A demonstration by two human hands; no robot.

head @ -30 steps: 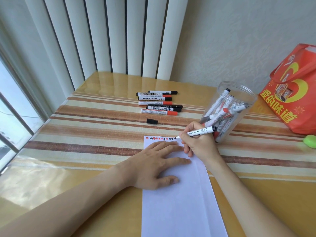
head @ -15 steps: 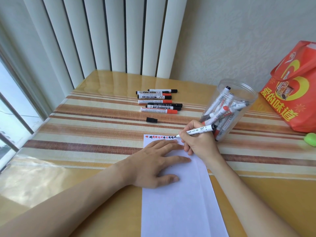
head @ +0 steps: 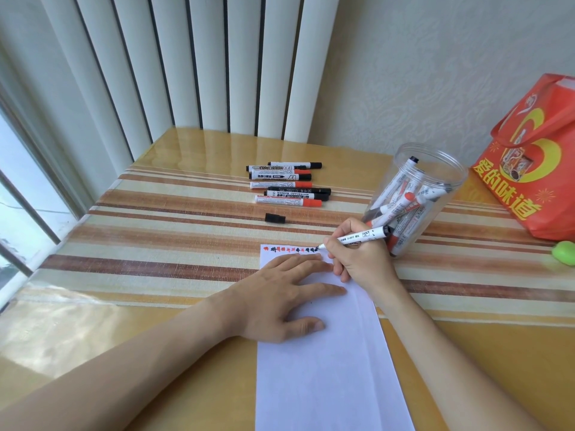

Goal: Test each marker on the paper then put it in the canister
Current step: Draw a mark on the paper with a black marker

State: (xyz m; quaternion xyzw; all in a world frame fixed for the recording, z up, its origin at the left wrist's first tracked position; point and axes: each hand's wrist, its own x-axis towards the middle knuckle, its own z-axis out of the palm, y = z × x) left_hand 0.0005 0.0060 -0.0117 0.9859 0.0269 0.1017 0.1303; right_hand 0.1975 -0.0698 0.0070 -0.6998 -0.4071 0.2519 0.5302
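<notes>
White blinds back a striped bench [head: 155, 244] where the left hand [head: 280, 293] lies spread flat on the paper [head: 326, 384]; the right hand [head: 361, 259] pinches a marker [head: 357, 238], tip touching the paper's top edge. Beside it, the clear canister [head: 435, 169] holds several markers

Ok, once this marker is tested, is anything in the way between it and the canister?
Nothing visible blocks it. The marker sits in the right hand just in front of the clear canister, whose top is open with no lid on. Markers already inside lean across it, but the mouth still shows room. The loose black cap lies off to the left.
</notes>
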